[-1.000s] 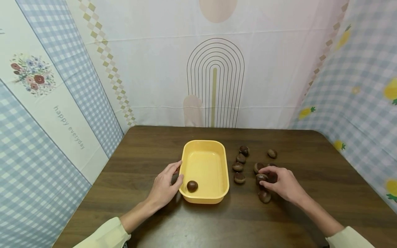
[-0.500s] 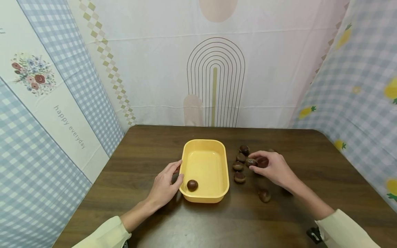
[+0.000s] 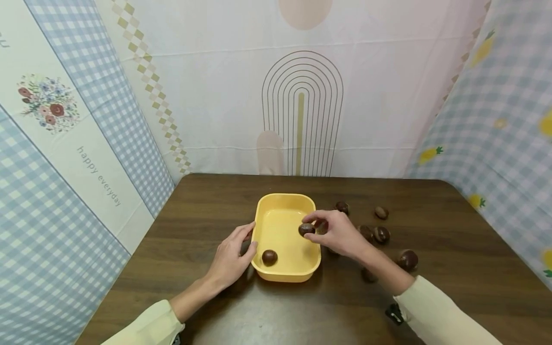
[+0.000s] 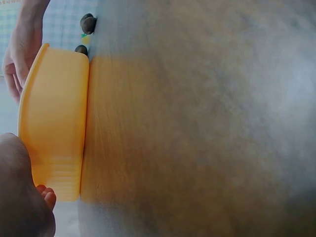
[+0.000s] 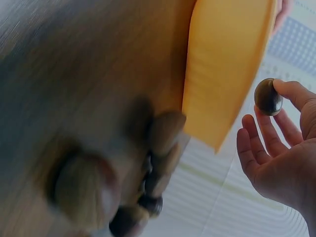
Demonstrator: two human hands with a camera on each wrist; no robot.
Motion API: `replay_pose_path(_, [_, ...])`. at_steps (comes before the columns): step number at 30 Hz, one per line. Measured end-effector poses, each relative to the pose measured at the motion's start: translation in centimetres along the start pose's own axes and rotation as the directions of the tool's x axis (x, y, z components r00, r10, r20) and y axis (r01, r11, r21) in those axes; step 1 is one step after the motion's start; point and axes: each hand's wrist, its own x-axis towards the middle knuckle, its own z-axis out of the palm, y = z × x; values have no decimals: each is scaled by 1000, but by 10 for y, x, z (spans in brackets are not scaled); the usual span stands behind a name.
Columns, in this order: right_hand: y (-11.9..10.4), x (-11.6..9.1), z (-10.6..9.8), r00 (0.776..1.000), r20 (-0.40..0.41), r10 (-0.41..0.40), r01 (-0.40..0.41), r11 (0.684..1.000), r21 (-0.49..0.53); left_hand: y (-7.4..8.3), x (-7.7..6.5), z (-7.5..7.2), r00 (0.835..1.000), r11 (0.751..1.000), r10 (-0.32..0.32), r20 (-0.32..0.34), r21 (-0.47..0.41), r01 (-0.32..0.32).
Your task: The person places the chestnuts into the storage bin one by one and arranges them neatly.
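Between the thumb and fingertips of my right hand [image 3: 338, 232] is a brown chestnut [image 3: 306, 230], held over the right part of a yellow plastic tray [image 3: 282, 277]. The right wrist view shows this pinched chestnut [image 5: 268, 97] raised above the tray's rim. Another chestnut [image 3: 269, 258] lies inside the tray, in its near left corner. My left hand [image 3: 230, 258] rests against the tray's left side, thumb and fingers spread along the rim. In the left wrist view its fingertips [image 4: 48, 196] touch the tray's outer wall [image 4: 59, 118].
Loose chestnuts are scattered on the dark wooden table [image 3: 276, 311] right of the tray, such as a far one [image 3: 381, 212] and a nearer one [image 3: 408, 260]. My right hand and forearm partly cover several. A patterned cloth [image 3: 302, 115] hangs behind the table.
My right hand has lifted a chestnut from the group at the right and carried it left over the tray. My left hand has stayed at the tray's side.
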Motion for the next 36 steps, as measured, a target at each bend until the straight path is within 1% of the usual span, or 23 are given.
replay_pose_path(6, [-6,7,23,997,52,-63,64,998,-27,-1,0,0,1000,1000,-9,6,-4,9])
replay_pose_path(13, [2,16,31,983,138,-121,126,991,-34,4,9,9,999,999,-33,-14,9,33])
replay_pose_path(17, [7,20,34,974,200,-109,124,990,-61,6,15,15,999,999,-45,-21,24,45])
replay_pose_path(21, [13,23,32,967,245,-75,109,986,-127,8,20,21,998,997,-61,-26,35,62])
replay_pose_path(23, [13,23,33,963,261,-63,109,980,-165,8,20,21,998,997,-62,-26,34,63])
replay_pose_path(26, [13,22,32,957,280,-70,130,971,-202,8,20,21,998,998,-62,-27,31,63])
replay_pose_path(29, [14,22,31,957,279,-80,138,971,-196,9,20,21,998,997,-65,-21,30,66])
replay_pose_path(32, [14,20,27,963,259,-79,117,984,-134,9,19,21,998,998,-58,-20,31,59])
replay_pose_path(34, [14,19,21,969,233,-87,110,990,-88,9,19,21,998,998,-54,-24,34,55])
replay_pose_path(36, [15,17,13,975,193,-108,123,990,-64,9,19,22,998,998,-45,-34,38,46])
